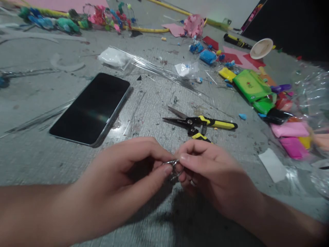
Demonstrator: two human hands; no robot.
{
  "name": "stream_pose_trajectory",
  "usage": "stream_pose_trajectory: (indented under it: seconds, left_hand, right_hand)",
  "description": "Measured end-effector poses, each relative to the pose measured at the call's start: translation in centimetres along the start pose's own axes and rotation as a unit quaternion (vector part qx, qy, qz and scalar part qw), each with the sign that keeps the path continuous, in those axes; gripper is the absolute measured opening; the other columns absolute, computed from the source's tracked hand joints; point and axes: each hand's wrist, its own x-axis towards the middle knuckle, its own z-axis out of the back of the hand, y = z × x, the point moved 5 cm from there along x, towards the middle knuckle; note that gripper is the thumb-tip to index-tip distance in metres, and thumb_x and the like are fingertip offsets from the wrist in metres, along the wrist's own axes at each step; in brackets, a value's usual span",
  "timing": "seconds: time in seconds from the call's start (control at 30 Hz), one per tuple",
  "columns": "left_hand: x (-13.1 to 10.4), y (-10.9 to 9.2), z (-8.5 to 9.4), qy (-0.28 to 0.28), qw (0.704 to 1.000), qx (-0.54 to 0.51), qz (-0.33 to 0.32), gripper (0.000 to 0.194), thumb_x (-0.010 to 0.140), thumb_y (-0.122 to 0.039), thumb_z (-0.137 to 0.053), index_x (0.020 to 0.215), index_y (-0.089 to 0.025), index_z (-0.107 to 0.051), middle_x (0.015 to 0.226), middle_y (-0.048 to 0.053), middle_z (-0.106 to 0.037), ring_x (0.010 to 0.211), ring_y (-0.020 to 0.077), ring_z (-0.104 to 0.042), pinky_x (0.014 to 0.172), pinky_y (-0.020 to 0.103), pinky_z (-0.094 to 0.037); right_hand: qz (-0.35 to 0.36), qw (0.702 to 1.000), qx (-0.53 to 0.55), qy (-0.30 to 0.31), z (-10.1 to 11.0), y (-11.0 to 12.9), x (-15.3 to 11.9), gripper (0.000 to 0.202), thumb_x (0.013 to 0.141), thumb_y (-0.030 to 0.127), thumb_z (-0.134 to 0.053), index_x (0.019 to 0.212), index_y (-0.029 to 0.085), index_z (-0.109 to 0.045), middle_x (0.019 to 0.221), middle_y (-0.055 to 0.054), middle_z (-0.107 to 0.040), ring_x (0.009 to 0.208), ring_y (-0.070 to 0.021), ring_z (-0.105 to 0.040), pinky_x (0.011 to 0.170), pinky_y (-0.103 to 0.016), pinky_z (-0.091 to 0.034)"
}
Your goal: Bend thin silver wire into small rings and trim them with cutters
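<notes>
A small loop of twisted silvery wire [172,162] is pinched between my two hands at the lower middle of the view. My left hand [133,168] grips its left side between thumb and fingers. On the other side, my right hand [208,166] holds it with thumb and forefinger, the remaining fingers curled below. Fingertips hide part of the wire's shape. Just beyond my hands lie scissors with yellow and black handles [218,124], their blades parted and pointing left; my right hand covers the end of one handle.
A dark phone [92,109] lies to the left. Behind are a bundle of straight wires [154,68] and a white packet [113,57]. Coloured clay packets, among them a green one [252,85], crowd the right. Coloured clay figures [66,24] lie along the back left.
</notes>
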Motion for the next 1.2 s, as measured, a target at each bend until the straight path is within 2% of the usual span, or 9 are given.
stream_pose_trajectory:
  seconds: [0.1,0.23,0.4,0.5,0.57,0.67,0.8,1.0,1.2]
  left_hand:
    - [0.2,0.2,0.1,-0.026,0.999,-0.016,0.026,0.01,0.091,-0.02,-0.064,0.09,-0.025,-0.073,0.075,-0.004,-0.072,0.062,0.0086,-0.064,0.054,0.016,-0.049]
    - [0.2,0.4,0.2,-0.04,0.998,-0.021,0.051,0.01,0.091,-0.022,-0.065,0.093,-0.025,-0.074,0.074,-0.004,-0.073,0.062,0.0093,-0.065,0.054,0.016,-0.05]
    - [0.2,0.6,0.0,-0.019,0.998,-0.032,0.051,0.009,0.091,-0.024,-0.066,0.091,-0.026,-0.074,0.075,-0.005,-0.072,0.065,0.0084,-0.065,0.057,0.016,-0.05]
    - [0.2,0.6,0.0,-0.01,0.998,-0.036,0.048,0.009,0.092,-0.024,-0.066,0.092,-0.026,-0.074,0.077,-0.005,-0.072,0.066,0.0082,-0.065,0.058,0.016,-0.051]
    - [0.2,0.6,0.0,-0.007,0.998,-0.035,0.046,0.01,0.093,-0.024,-0.064,0.092,-0.027,-0.074,0.078,-0.005,-0.072,0.067,0.0083,-0.066,0.058,0.016,-0.051]
    - [0.2,0.5,0.0,-0.003,0.999,-0.019,0.045,0.011,0.093,-0.024,-0.063,0.093,-0.026,-0.074,0.08,-0.004,-0.073,0.069,0.009,-0.066,0.061,0.018,-0.052]
    - [0.1,0.6,-0.1,0.004,0.999,0.0,0.044,0.011,0.094,-0.025,-0.062,0.095,-0.025,-0.073,0.083,-0.002,-0.074,0.072,0.0109,-0.067,0.063,0.021,-0.052]
    - [0.1,0.5,-0.1,0.007,0.999,0.025,0.035,0.011,0.095,-0.028,-0.061,0.094,-0.024,-0.072,0.084,-0.002,-0.073,0.073,0.011,-0.066,0.064,0.022,-0.052]
    - [0.1,0.7,0.0,-0.015,0.998,0.053,0.031,0.011,0.095,-0.029,-0.061,0.093,-0.026,-0.071,0.077,-0.004,-0.07,0.064,0.0098,-0.062,0.056,0.022,-0.048]
  right_hand:
    - [0.15,0.984,-0.046,-0.08,0.4,0.7,-0.3,0.017,0.084,0.026,-0.073,0.095,0.019,-0.061,0.07,0.002,-0.063,0.053,-0.0105,-0.059,0.044,-0.02,-0.048]
    - [0.315,0.906,-0.24,-0.148,0.1,1.9,-1.8,0.015,0.086,0.014,-0.07,0.099,0.021,-0.067,0.08,0.001,-0.071,0.061,-0.0108,-0.066,0.054,-0.022,-0.055]
    - [0.394,0.796,-0.431,-0.161,-0.8,2.9,-2.9,0.01,0.088,0.012,-0.067,0.094,0.018,-0.073,0.09,-0.003,-0.076,0.081,-0.0138,-0.071,0.074,-0.024,-0.059]
    - [0.423,0.758,-0.469,-0.165,-1.1,3.2,-3.2,0.012,0.089,0.011,-0.067,0.099,0.014,-0.073,0.091,-0.005,-0.077,0.083,-0.0135,-0.072,0.078,-0.022,-0.059]
    - [0.432,0.745,-0.481,-0.165,-1.2,3.1,-3.3,0.013,0.09,0.011,-0.067,0.101,0.012,-0.073,0.092,-0.006,-0.077,0.085,-0.0135,-0.072,0.08,-0.021,-0.058]
    - [0.421,0.743,-0.494,-0.163,-1.3,2.9,-3.2,0.014,0.092,0.012,-0.065,0.103,0.011,-0.073,0.094,-0.006,-0.076,0.088,-0.0133,-0.071,0.082,-0.021,-0.057]
    - [0.383,0.76,-0.503,-0.151,-1.4,2.5,-2.8,0.014,0.095,0.013,-0.059,0.102,0.013,-0.07,0.094,-0.004,-0.071,0.088,-0.0129,-0.067,0.084,-0.022,-0.054]
    - [0.319,0.817,-0.474,-0.081,-1.4,1.9,-2.2,0.016,0.1,0.014,-0.048,0.103,0.014,-0.063,0.1,-0.006,-0.063,0.094,-0.014,-0.059,0.086,-0.027,-0.05]
    - [0.245,0.87,-0.428,-0.016,-0.7,2.0,-1.6,0.014,0.103,0.02,-0.047,0.097,0.017,-0.058,0.096,-0.003,-0.059,0.091,-0.0143,-0.055,0.084,-0.03,-0.046]
